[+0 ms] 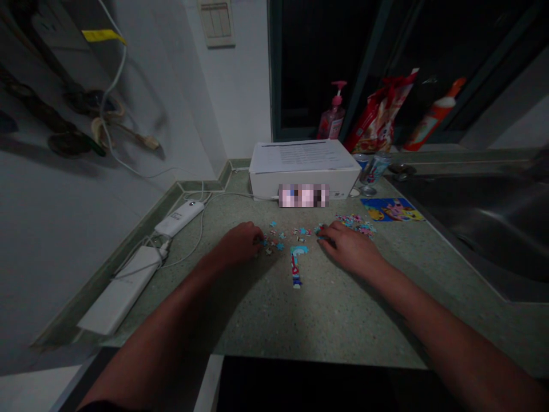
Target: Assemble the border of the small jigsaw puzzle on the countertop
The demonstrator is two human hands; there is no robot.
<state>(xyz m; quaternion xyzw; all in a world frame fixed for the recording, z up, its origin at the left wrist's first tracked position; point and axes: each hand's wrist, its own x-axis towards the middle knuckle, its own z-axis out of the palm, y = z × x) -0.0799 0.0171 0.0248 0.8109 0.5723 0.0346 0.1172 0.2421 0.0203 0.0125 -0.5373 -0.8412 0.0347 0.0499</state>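
Observation:
Several small jigsaw pieces point(281, 236) lie scattered on the speckled green counter point(300, 309). A short joined strip of pieces point(295, 264) lies just in front of them, between my hands. My left hand point(238, 243) rests on the counter with its fingers curled, the fingertips touching the loose pieces at the left of the scatter. My right hand point(349, 247) lies palm down, fingers bent, its tips at the pieces near the middle. A denser heap of pieces point(355, 223) sits behind my right hand. What the fingertips pinch, if anything, is too small to see.
A white box point(302, 169) stands behind the pieces, with a colourful picture card point(392, 209) to its right. Two white power banks point(141, 269) with cables lie along the left wall. A steel sink point(489, 223) lies to the right; a pink pump bottle point(332, 117), a red bag and an orange bottle stand on the sill.

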